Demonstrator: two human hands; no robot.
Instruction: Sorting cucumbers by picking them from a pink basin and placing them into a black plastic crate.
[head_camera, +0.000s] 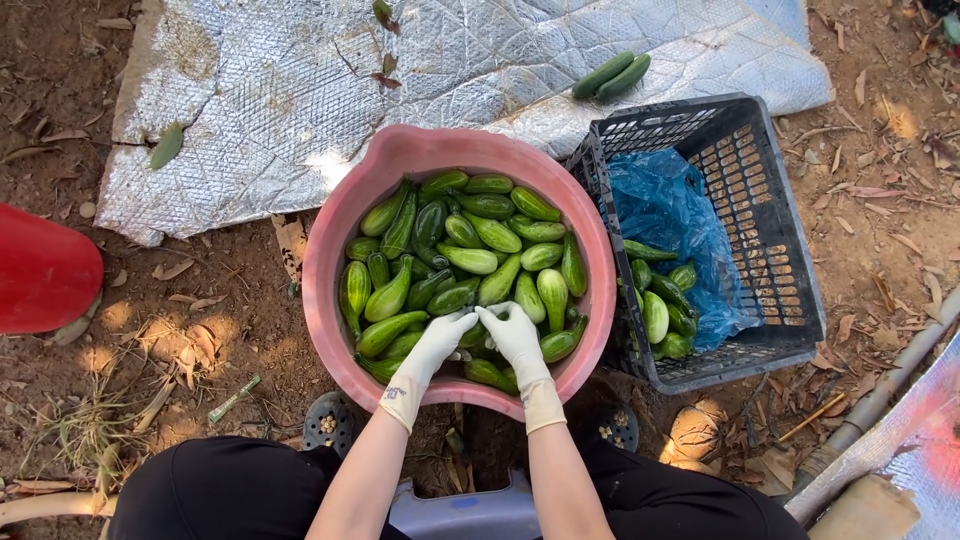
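A pink round tub (330, 240) on the dirt ground holds several green cucumbers (470, 258). Both my hands wear white gloves and reach into the near side of the tub. My left hand (441, 338) and my right hand (512, 333) meet over the cucumbers there, fingers curled down among them. Whether either hand grips a cucumber is hidden by the gloves. To the right stands a black plastic crate (765, 220) lined with blue plastic sheet (670, 210), with several cucumbers (662, 305) in its near corner.
A silver quilted mat (300, 80) lies beyond the tub, with two cucumbers (611, 76) on it. A red container (45, 270) sits at the left edge. A pipe (880, 395) runs along the right. Dry leaves cover the soil. My knees frame a low grey stool (470, 510).
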